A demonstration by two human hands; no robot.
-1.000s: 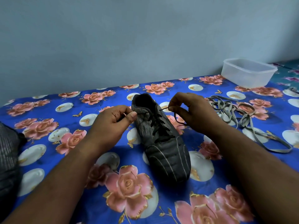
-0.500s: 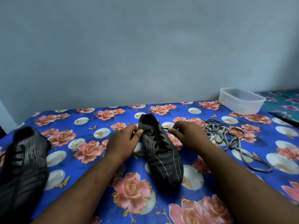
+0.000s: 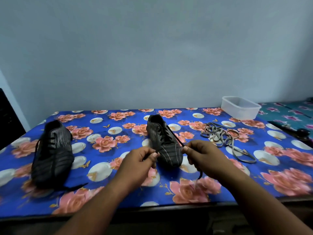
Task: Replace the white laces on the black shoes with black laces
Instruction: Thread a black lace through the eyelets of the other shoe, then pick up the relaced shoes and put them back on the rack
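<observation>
Nearest the toe of the centre shoe [image 3: 165, 143], my left hand [image 3: 137, 162] and right hand [image 3: 205, 156] each pinch one black lace [image 3: 174, 135] end. Soft, light cord: grip at the tips. Beyond-right of the shoe lie the removed white laces [image 3: 225, 138].

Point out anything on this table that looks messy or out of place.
Only the removed white laces stand out: they lie in a loose tangle right of the middle shoe, one end trailing toward the table edge. The left shoe also has a black lace end trailing loose at its toe.
</observation>
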